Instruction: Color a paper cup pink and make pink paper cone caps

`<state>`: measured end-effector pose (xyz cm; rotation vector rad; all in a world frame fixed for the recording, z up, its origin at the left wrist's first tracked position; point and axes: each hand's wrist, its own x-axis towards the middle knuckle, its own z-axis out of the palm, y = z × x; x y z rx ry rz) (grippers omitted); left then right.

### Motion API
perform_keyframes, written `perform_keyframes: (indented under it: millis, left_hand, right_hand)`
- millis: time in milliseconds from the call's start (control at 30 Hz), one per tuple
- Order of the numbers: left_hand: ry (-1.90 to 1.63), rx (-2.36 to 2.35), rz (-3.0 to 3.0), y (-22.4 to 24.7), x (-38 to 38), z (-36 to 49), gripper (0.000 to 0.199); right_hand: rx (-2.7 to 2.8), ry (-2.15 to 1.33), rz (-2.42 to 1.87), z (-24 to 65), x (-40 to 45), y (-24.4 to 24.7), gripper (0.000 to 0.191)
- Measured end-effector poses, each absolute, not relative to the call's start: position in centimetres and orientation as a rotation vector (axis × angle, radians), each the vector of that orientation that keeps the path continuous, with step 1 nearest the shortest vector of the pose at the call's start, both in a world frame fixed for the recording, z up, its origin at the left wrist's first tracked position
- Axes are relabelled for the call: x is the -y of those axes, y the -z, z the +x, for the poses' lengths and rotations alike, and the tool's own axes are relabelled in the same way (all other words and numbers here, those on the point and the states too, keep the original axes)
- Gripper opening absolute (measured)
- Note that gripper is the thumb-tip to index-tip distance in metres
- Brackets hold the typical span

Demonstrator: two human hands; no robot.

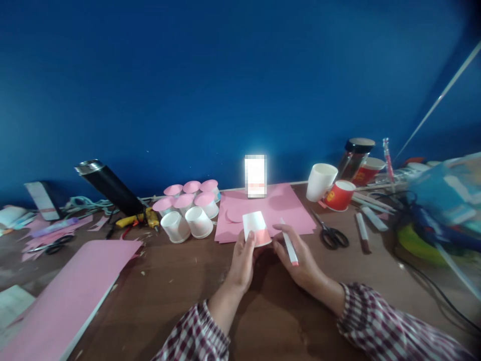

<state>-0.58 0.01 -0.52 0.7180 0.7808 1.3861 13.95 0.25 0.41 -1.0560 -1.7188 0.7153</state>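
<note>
My left hand (242, 263) is closed around a small paper cup (255, 225), white with a pink-coloured patch low on its right side. Just right of the cup, my right hand (300, 260) grips a white marker (288, 244) with a pink end, its other end pointing up and away. Behind both hands lie pink paper sheets (278, 203), with a pink paper disc (234, 215) on top. Left of the sheets stand several paper cups with pink discs (191, 187) on them, and two plain white cups (199, 221) in front.
Black-handled scissors (334, 237), a white mug (321, 181) and a red cup (340, 195) stand or lie at right, near a blue plastic bag (451, 200). A black flask (112, 188) leans beside a yellow glue gun (139, 219). A large pink sheet (75, 296) occupies the left.
</note>
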Motion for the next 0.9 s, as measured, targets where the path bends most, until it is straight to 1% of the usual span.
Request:
perform_keyframes:
  millis: [167,400,533,633,900]
  left_hand:
    - [-1.376,-0.871,0.717,0.61,0.07,-0.66,0.05]
    - [-1.409,-0.754,0.695,-0.15,0.0,-0.75,0.035]
    - [-1.37,-0.758,0.613,-0.33,-0.15,-1.16,0.037]
    - [-1.335,-0.769,0.549,-0.05,-0.25,-1.43,0.04]
    - [-1.367,-0.717,0.504,0.1,-0.29,-1.5,0.031]
  right_hand:
    - [1.732,-0.717,-1.049,13.91,-0.19,-0.56,0.024]
    - [1.679,-0.759,-1.029,13.83,-0.15,-0.54,0.025]
    - [1.539,-0.821,-0.979,13.62,0.11,-0.1,0.024]
    - [1.481,-0.801,-0.966,13.68,0.34,-0.02,0.026]
    - [1.533,-0.776,-0.971,14.16,0.28,-0.12,0.03]
